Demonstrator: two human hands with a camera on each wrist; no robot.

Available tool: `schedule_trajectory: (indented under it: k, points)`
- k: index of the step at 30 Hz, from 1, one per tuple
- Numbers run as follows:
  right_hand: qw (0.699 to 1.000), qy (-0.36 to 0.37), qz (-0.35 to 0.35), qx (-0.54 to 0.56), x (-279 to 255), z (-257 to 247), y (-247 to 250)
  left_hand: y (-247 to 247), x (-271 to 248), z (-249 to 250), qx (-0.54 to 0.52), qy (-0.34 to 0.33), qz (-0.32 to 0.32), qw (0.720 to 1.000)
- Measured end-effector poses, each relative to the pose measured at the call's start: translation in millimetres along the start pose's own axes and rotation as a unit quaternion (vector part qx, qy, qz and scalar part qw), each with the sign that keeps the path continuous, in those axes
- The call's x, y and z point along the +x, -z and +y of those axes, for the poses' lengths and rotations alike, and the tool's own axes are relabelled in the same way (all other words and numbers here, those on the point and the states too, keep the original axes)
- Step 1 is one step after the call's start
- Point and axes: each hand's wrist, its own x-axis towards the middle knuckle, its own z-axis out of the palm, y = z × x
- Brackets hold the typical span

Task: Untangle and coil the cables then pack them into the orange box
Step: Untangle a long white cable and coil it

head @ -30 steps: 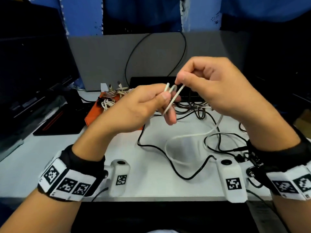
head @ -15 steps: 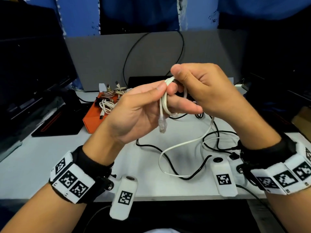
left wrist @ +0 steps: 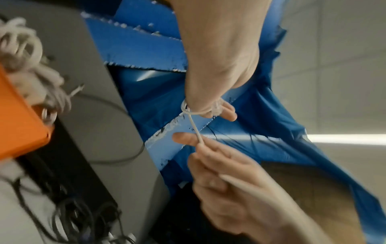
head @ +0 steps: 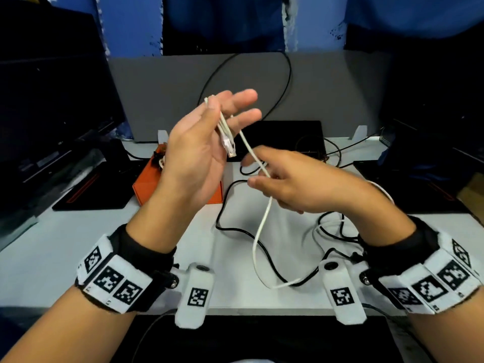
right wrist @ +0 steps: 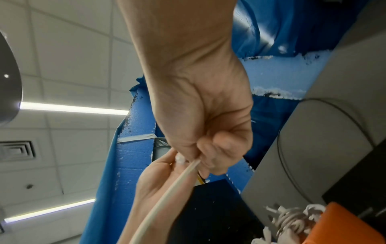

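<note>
My left hand is raised with its fingers straight, and its thumb pinches a small loop of the white cable against the palm side. The cable's clear plug dangles below the thumb. Lower and to the right, my right hand curls its fingers round the same cable, which then sags to the table. The orange box sits behind my left hand, mostly hidden by it; coiled pale cables lie in it.
Tangled black cables sprawl over the white table under and right of my hands. A dark monitor stands at the left, with a black mat beside the box. A grey partition closes the back.
The hands were together at the cable loop. The left hand has risen and spread its fingers; the right hand has dropped down and right along the cable.
</note>
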Motion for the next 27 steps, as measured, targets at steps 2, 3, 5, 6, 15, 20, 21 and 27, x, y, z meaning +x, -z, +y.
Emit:
schedule_trajectory:
  k: [2,3,5,6,15,20,21,27]
  points:
    - [1.0,0.015,-0.024,0.008,-1.7,-4.3,-0.6,-2.9,-2.8,-5.0,0.115,-0.026,0.009,0.993]
    - [0.999,0.014,-0.03,0.025,-1.9,-5.4,0.4,-4.8,-5.2,-6.3,0.175,-0.042,0.0,0.984]
    - [0.997,0.006,-0.035,0.072,-3.2,-6.8,4.0,-9.9,-11.2,-7.4,0.319,-0.082,-0.04,0.943]
    - [0.995,-0.004,-0.038,0.096,-4.8,-7.4,6.0,-11.6,-13.8,-7.7,0.417,-0.102,-0.065,0.901]
    - [0.989,-0.041,-0.134,-0.036,-9.1,1.1,19.3,-7.5,-14.0,-4.7,0.787,0.038,-0.165,0.593]
    - [0.995,-0.017,-0.074,-0.064,-13.6,9.8,37.8,21.0,-1.6,7.1,0.633,0.162,-0.255,0.713]
    - [0.997,-0.01,-0.037,-0.063,-13.5,13.2,42.6,23.7,-1.5,11.7,0.54,0.204,-0.254,0.776]
    - [0.995,0.045,0.048,0.076,-18.5,28.3,61.0,34.5,-0.4,26.6,0.317,0.17,-0.342,0.868]
